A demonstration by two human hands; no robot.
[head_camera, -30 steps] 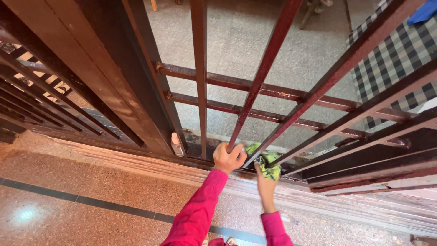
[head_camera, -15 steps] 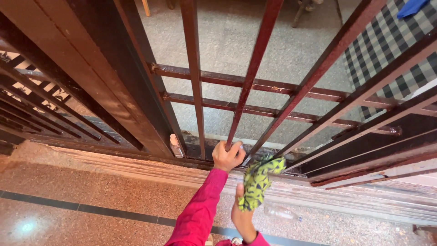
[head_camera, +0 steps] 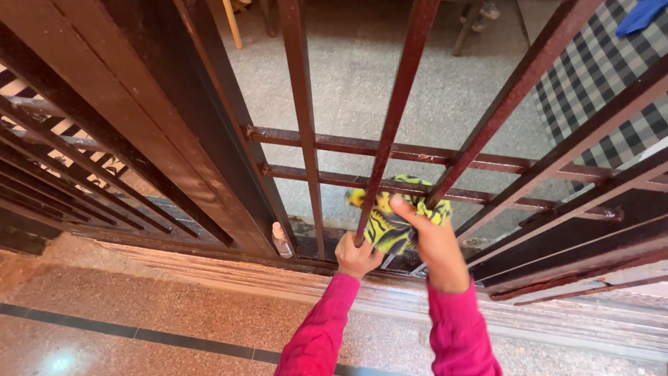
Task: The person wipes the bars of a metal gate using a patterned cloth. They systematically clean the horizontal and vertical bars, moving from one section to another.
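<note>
Down low, both hands work at a dark red metal gate point(head_camera: 306, 104) seen from above. The right hand point(head_camera: 435, 244) is closed around a yellow and black patterned cloth point(head_camera: 390, 223), thumb on top, and presses it against the foot of a slanted upright bar point(head_camera: 396, 118), just under the lower of two crossbars point(head_camera: 334, 177). The cloth is bunched up, and part of it pokes through to the far side between the bars. The left hand point(head_camera: 357, 256) is wrapped around the bottom of that same upright bar, fingers curled shut on it, just beside the cloth and nearly touching the right hand. Both arms wear bright pink sleeves point(head_camera: 316, 334).

Left of the hands, a small pale bottle-shaped thing point(head_camera: 281, 240) stands at the base of the gate's thick post. Under the gate runs a pale stone threshold point(head_camera: 229, 271), and nearer the camera lies a speckled reddish floor point(head_camera: 139, 306) with a dark stripe across it. Beyond the bars the ground is grey and speckled. At the upper right, a black and white checked fabric point(head_camera: 598, 69) lies there, with something blue point(head_camera: 640, 14) at its top edge.
</note>
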